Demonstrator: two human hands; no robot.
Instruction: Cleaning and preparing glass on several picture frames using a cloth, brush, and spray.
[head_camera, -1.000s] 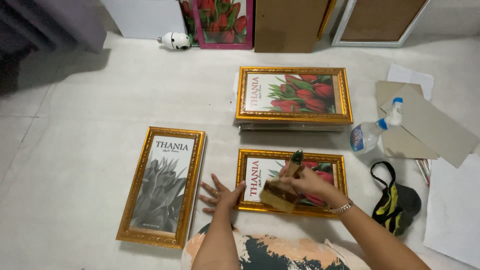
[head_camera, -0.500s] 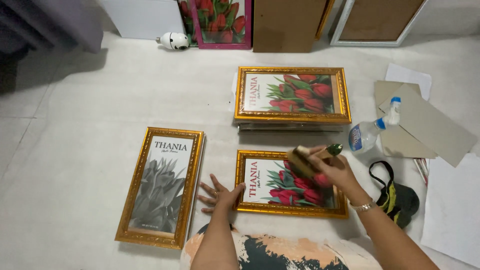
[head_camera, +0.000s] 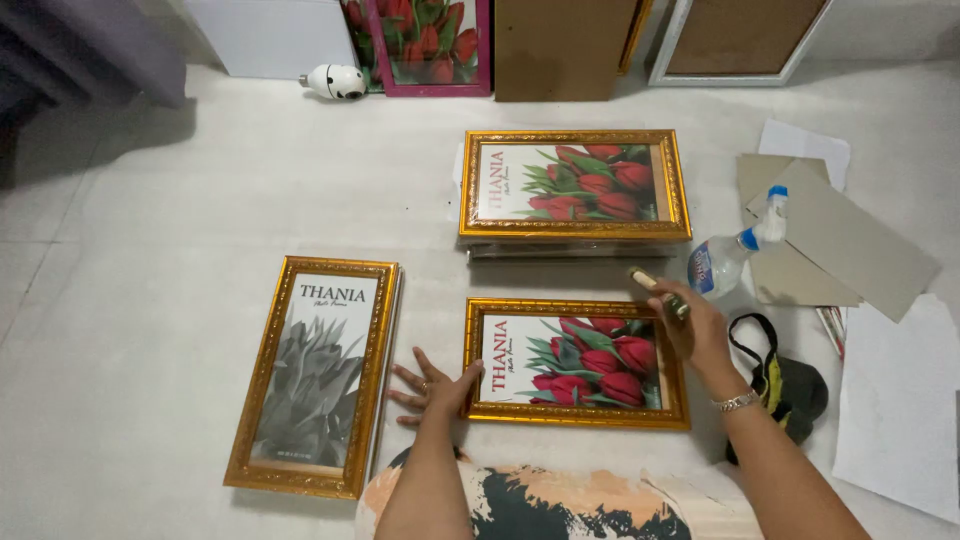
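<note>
A gold picture frame (head_camera: 575, 307) with a print of red tulips lies on the floor right in front of me. My left hand (head_camera: 435, 385) rests flat on the floor, fingers spread, touching the frame's left edge. My right hand (head_camera: 695, 330) hovers over the frame's upper right corner. It grips a small brush (head_camera: 648, 281) that points up and to the left. A second gold frame (head_camera: 330, 264) with a grey plant print lies to the left of my left hand.
Another tulip frame (head_camera: 570, 235) lies on a stack behind the near one. A spray bottle (head_camera: 730, 255), grey cardboard sheets (head_camera: 850, 240), a black bag (head_camera: 790, 385) and white paper (head_camera: 900, 420) lie at the right. Framed pictures and boards (head_camera: 560, 45) lean against the back wall.
My right hand has carried the brush from the middle of the near frame's glass to its upper right corner. My left hand has stayed at the frame's left edge.
</note>
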